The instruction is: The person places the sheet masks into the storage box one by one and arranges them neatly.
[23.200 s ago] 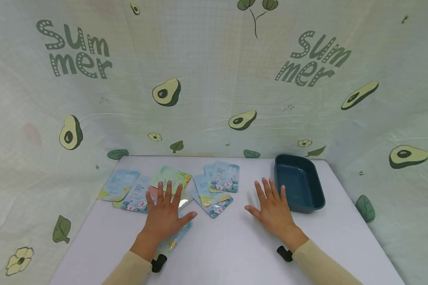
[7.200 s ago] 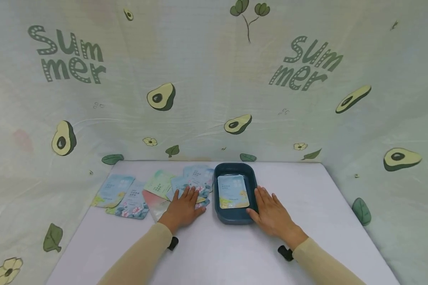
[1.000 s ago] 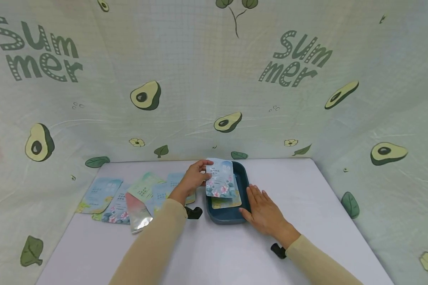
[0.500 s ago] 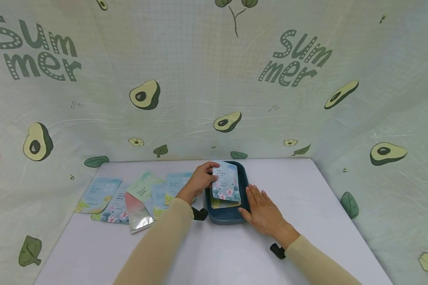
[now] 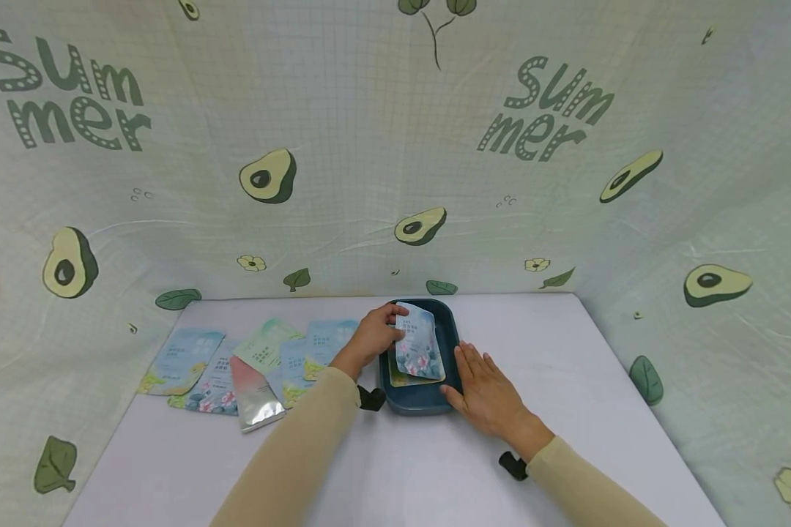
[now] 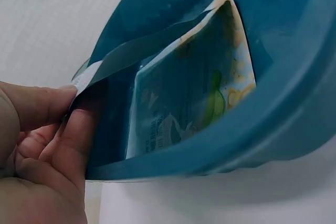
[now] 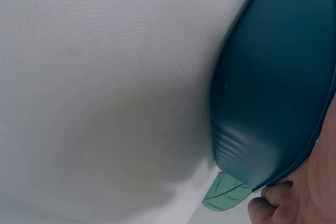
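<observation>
My left hand [image 5: 372,335] pinches a pale blue sheet mask packet [image 5: 417,340] with pink flowers by its left edge, between thumb and fingers. This packet leans inside the dark blue tray [image 5: 422,404], its lower end over another sheet mask packet [image 6: 194,82] lying on the tray's floor. In the left wrist view the held packet [image 6: 126,56] stands tilted, one edge raised. My right hand [image 5: 491,388] lies with straight fingers against the tray's right side; the right wrist view shows the tray's outer wall [image 7: 278,77] beside the hand.
Left of the tray, several packets lie overlapping on the white table [image 5: 606,410]: a blue packet [image 5: 187,359], a green packet [image 5: 270,345] and a pink-and-silver packet [image 5: 255,395] among them. A printed cloth [image 5: 343,146] hangs behind the table.
Over the last second my left hand has moved slightly right and down, lowering the packet into the tray. My right hand has stayed put. Much earlier the tray stood farther right, holding no packet.
</observation>
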The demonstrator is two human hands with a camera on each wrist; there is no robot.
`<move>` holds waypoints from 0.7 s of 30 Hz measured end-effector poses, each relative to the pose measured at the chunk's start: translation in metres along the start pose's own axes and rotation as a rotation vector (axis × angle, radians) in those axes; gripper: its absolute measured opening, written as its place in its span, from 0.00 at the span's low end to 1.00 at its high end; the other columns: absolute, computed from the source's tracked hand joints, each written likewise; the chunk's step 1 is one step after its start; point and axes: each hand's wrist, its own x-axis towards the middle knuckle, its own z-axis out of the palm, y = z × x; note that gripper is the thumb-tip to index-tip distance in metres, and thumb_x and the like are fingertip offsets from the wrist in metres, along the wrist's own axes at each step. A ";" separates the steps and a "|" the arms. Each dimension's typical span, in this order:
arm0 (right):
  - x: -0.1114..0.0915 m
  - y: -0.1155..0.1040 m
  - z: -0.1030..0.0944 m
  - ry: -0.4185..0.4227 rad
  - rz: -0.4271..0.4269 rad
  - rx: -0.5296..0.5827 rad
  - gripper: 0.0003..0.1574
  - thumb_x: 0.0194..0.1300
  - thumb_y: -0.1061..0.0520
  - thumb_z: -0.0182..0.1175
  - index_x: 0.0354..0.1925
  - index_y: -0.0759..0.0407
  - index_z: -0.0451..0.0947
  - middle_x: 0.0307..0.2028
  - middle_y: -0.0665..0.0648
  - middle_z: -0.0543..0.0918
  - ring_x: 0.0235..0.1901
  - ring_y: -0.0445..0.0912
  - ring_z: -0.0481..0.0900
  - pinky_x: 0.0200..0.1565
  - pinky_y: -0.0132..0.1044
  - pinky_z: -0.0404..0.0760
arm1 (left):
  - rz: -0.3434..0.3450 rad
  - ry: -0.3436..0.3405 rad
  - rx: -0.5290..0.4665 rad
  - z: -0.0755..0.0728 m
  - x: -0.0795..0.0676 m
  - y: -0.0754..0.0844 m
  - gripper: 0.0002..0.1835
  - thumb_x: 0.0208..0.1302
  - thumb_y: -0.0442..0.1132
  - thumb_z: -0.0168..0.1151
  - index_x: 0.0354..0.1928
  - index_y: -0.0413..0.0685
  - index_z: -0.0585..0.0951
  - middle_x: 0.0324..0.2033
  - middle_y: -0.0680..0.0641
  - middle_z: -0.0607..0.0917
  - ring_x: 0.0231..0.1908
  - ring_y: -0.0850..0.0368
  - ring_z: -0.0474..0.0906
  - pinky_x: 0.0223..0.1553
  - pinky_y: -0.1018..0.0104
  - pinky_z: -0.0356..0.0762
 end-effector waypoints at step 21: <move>-0.002 0.004 0.004 0.077 0.003 -0.003 0.57 0.78 0.28 0.50 0.79 0.72 0.57 0.80 0.68 0.60 0.81 0.60 0.58 0.78 0.61 0.57 | 0.022 0.048 0.141 0.002 -0.007 0.003 0.21 0.73 0.31 0.65 0.65 0.53 0.81 0.61 0.40 0.78 0.45 0.48 0.79 0.43 0.55 0.84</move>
